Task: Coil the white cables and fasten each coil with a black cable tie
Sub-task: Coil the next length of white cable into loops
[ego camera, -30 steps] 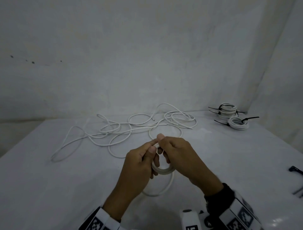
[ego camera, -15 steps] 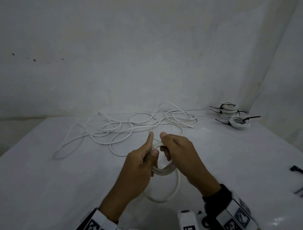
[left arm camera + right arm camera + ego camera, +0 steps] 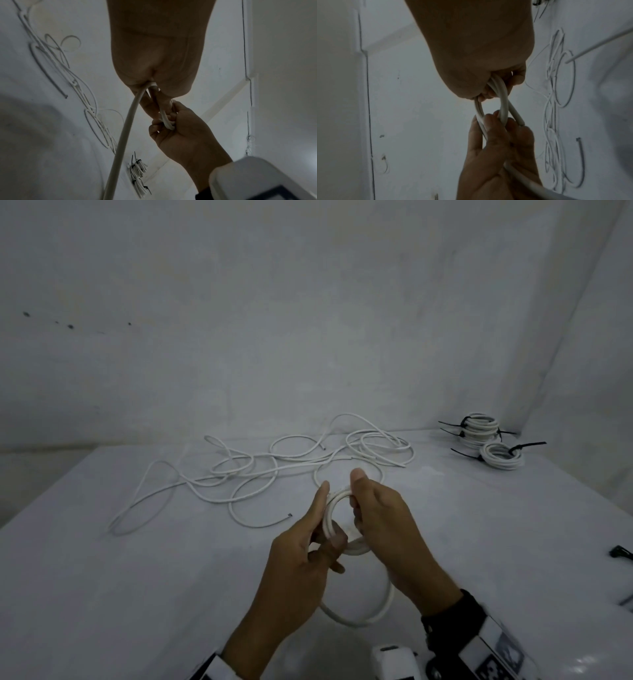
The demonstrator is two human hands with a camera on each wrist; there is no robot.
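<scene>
Above the middle of the white table (image 3: 102,594) both hands hold a small coil of white cable (image 3: 329,510). My left hand (image 3: 308,546) grips the coil's left and lower side, fingers curled round its turns (image 3: 502,113). My right hand (image 3: 376,518) grips the far right side, thumb up, fingers wrapped round the strands (image 3: 167,121). A loose loop of the same cable (image 3: 373,616) hangs below the hands toward me. Several loose white cables (image 3: 260,470) lie tangled further back. Black cable ties (image 3: 620,553) show at the right edge.
Two or three finished coils with black ties (image 3: 481,428) (image 3: 501,457) sit at the back right corner near the wall. A cut cable end (image 3: 289,515) lies just left of my hands. White walls close the table at the back and right.
The hands have drawn slightly apart, so the coil shows as an open ring. The hanging loop below has grown wider and dropped lower.
</scene>
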